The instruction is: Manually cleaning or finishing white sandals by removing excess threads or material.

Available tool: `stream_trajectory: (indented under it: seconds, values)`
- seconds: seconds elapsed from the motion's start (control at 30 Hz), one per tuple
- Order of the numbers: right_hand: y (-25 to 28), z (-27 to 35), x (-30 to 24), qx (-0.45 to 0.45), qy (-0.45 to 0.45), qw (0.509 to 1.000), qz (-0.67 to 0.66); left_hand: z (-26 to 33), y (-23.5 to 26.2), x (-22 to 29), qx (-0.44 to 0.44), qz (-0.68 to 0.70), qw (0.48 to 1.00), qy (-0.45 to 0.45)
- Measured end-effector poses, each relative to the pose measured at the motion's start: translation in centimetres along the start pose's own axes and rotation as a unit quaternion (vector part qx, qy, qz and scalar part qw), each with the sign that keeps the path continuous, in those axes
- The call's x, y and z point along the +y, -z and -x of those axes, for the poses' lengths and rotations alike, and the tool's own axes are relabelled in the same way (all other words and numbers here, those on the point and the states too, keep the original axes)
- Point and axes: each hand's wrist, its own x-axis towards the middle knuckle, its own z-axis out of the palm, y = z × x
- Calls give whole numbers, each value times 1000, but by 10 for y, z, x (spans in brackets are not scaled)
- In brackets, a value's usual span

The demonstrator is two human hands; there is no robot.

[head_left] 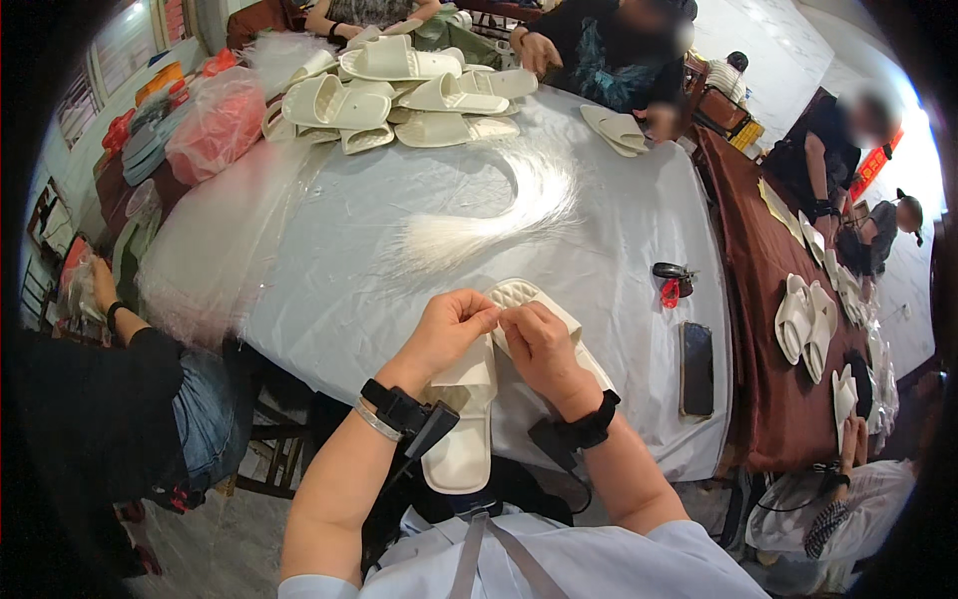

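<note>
Indoors, over a grey-sheeted table, left hand and right hand pinch narrowly by slippers, contents unclear.

Two own hands show: one left hand and one right hand. Under them are two cream slippers. Their wrists carry two black wristbands and one silver bracelet. There are two benches, one grey-covered bench and one brown-covered bench. The grey one bears one phone, one set of keys, one bundle of white strands and one slipper pile, at least six, overlapping too much for an exact count. At least seven other people are visible.
</note>
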Motion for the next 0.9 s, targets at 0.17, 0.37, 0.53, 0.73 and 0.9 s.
stream_trajectory:
  seconds: [0.17,0.37,0.53,0.73,0.9]
  values:
    - [1,-2,-2,-5,-8,1000,-5,-1,0,-5,5,19,1000,-2]
    - [4,-2,-2,-14,-5,1000,3,2,-4,0,24,21,999,9]
    - [1,2,-1,-9,-4,1000,2,0,-1,0,-8,-12,1000,11]
    - [1,-2,-4,6,-14,1000,-4,0,4,-5,53,95,994,32]
    - [1,-1,-2,3,-5,1000,19,1,2,-2,44,72,996,19]
